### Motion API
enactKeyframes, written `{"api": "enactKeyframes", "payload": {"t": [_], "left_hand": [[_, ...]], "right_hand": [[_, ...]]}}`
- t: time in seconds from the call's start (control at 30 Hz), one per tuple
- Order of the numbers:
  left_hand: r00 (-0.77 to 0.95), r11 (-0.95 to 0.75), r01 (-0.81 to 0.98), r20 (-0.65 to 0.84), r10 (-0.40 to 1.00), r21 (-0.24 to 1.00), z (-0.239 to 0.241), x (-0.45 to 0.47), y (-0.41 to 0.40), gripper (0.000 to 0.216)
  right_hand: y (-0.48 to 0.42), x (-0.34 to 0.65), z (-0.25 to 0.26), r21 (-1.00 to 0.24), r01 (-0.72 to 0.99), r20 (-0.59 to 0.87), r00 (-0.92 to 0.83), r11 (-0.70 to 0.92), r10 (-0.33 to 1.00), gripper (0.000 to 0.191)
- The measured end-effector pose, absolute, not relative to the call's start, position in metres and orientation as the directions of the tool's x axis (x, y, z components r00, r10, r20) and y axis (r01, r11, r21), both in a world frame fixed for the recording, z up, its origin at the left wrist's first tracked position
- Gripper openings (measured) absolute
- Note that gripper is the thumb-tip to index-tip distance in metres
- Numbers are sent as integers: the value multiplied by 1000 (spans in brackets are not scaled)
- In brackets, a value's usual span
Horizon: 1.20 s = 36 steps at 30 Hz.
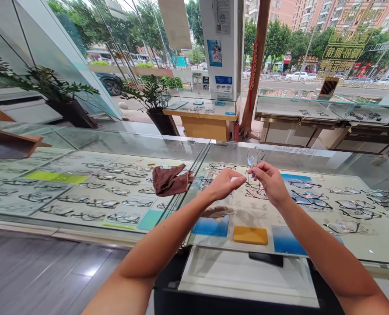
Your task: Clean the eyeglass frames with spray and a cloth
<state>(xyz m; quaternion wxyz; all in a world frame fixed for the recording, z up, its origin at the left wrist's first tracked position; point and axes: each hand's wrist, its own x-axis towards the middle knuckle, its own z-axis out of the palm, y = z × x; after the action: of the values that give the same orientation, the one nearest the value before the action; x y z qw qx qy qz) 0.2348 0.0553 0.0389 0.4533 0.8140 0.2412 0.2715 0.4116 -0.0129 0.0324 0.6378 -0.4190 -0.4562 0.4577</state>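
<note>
My right hand (270, 180) is closed on a pair of thin-framed glasses (254, 158), held upright above the glass counter (312, 157). My left hand (225, 183) sits just left of it, fingers pinched together close to the frame; what it pinches is too small to make out. Both hands hover over the display case, above rows of spectacles (345, 205) laid out under the glass.
A brown cloth (171, 180) lies crumpled on the counter left of my hands. A yellow pad (250, 235) and blue cards (210, 226) lie under the glass nearer me. Potted plants (155, 94) and further display cases (312, 107) stand behind, by the street window.
</note>
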Motion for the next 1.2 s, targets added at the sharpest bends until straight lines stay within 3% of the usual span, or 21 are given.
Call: {"api": "enactKeyframes", "payload": {"t": [0.13, 0.23, 0.33, 0.43, 0.53, 0.83, 1.2], "left_hand": [[764, -493, 155, 212, 609, 856, 36, 234, 54, 66], [658, -467, 88, 300, 690, 880, 36, 225, 76, 62], [305, -495, 155, 435, 847, 855, 35, 211, 115, 40], [-54, -356, 348, 398, 916, 867, 27, 197, 151, 10], [-195, -266, 423, 374, 907, 866, 14, 185, 173, 20], [-258, -120, 550, 305, 917, 827, -7, 162, 192, 22], [-224, -158, 617, 365, 904, 771, -18, 159, 199, 39]], "right_hand": [[-14, 410, 33, -950, -211, 200, 148, 229, 968, 37], [-14, 412, 34, -944, -231, 203, 152, 234, 967, 37], [-12, 416, 34, -946, -218, 202, 177, 238, 963, 37], [-10, 420, 33, -947, -209, 206, 196, 246, 959, 35], [-7, 424, 31, -938, -231, 213, 204, 259, 955, 32], [1, 434, 27, -928, -256, 212, 233, 270, 949, 34], [4, 436, 29, -926, -245, 228, 243, 288, 943, 31]]}}
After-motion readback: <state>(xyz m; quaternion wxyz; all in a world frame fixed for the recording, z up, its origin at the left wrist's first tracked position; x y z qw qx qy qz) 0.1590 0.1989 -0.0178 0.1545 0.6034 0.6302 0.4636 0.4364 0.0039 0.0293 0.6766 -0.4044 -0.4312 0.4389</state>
